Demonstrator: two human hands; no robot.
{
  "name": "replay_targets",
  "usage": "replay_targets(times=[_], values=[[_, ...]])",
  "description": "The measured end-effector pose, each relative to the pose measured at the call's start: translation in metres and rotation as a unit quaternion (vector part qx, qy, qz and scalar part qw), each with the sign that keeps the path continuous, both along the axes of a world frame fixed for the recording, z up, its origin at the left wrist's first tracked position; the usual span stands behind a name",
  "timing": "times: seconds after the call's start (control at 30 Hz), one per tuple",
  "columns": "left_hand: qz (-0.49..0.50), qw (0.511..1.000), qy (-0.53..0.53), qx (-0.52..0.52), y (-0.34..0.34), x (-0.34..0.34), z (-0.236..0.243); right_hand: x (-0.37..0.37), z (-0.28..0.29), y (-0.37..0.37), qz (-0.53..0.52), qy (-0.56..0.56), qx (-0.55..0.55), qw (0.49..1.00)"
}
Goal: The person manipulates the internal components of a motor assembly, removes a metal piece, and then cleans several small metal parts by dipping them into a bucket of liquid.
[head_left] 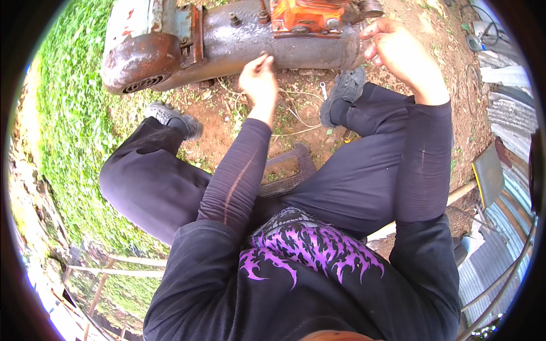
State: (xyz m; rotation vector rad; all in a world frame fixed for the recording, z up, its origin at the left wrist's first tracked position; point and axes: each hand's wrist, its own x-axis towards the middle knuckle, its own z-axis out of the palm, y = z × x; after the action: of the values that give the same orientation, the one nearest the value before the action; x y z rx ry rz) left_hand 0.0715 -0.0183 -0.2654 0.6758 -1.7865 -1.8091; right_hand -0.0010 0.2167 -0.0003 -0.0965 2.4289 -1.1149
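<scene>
Outdoors, machine (pixel 227 48) on soil (pixel 211 149) beside grass (pixel 74 119)

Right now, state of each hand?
Left hand: fingertips drawn together by the long grey metal cylinder; grip can't be told.
Right hand: fingers partly curled; whether holding anything can't be told.

L grip (pixel 260 85), fingertips pinched, at tank's (pixel 296 54) near side, approx. mid; contact unclear. R grip (pixel 401 57), fingers half-curled, by tank's right end; can't tell if holding anything. Rusty motor (pixel 142 51) far left, orange pump (pixel 310 20) atop tank. Small wrench (pixel 323 89) on dirt (pixel 207 145), just left of R shoe (pixel 345 91); L shoe (pixel 176 120) by grass (pixel 79 142). Thin cord (pixel 304 116) on ground betw. shoes. Metal sheets (pixel 515 213) along right. Person's blk shirt (pixel 222 284) w/ purple print.
</scene>
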Motion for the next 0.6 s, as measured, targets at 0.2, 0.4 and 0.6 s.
replay_targets(times=[0.2, 0.4, 0.6], values=[[0.021, 0.996, -0.043, -0.079, 0.007, 0.004, -0.008, -0.012, -0.020, 0.054, -0.010, 0.117, 0.072, 0.990], [-0.184, 0.973, -0.135, 0.024, 0.063, 0.005, 0.004, -0.011, 0.005, 0.047, 0.195, 0.304, 0.302, 0.882], [-0.271, 0.906, -0.111, 0.307, 0.022, 0.014, 0.037, -0.003, 0.028, 0.037, -0.165, 0.172, 0.112, 0.965]])
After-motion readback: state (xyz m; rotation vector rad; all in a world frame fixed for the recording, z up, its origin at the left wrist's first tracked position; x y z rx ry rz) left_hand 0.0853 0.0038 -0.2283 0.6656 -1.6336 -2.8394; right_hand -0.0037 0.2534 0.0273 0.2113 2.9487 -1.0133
